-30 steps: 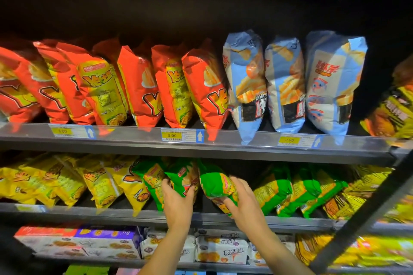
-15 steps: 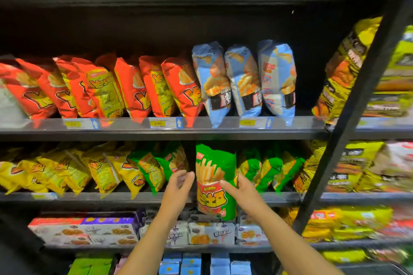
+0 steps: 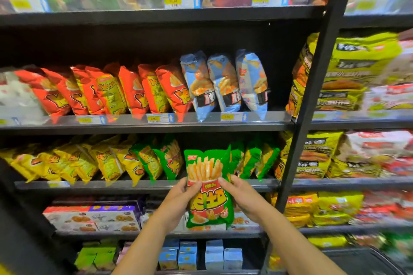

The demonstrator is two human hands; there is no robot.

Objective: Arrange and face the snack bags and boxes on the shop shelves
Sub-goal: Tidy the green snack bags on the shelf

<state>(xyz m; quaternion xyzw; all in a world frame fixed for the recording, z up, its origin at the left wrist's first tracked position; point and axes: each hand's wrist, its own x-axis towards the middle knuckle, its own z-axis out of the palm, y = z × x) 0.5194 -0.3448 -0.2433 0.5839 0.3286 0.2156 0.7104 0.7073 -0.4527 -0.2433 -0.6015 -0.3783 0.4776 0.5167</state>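
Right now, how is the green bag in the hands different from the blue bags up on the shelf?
The green bag is held by the left hand and right hand; the blue bags sit on a shelf. The green bag faces front, showing fries; the blue bags are turned sideways, leaning. There is one green bag held and three blue bags. All are snack bags.

fries bag (image 3: 209, 187) before shelf (image 3: 143, 185), between both hands.

I see a green fries bag (image 3: 209, 187) upright, front facing me, held out in front of the shelf (image 3: 143, 184) of green bags (image 3: 166, 158) and yellow bags (image 3: 107, 161).
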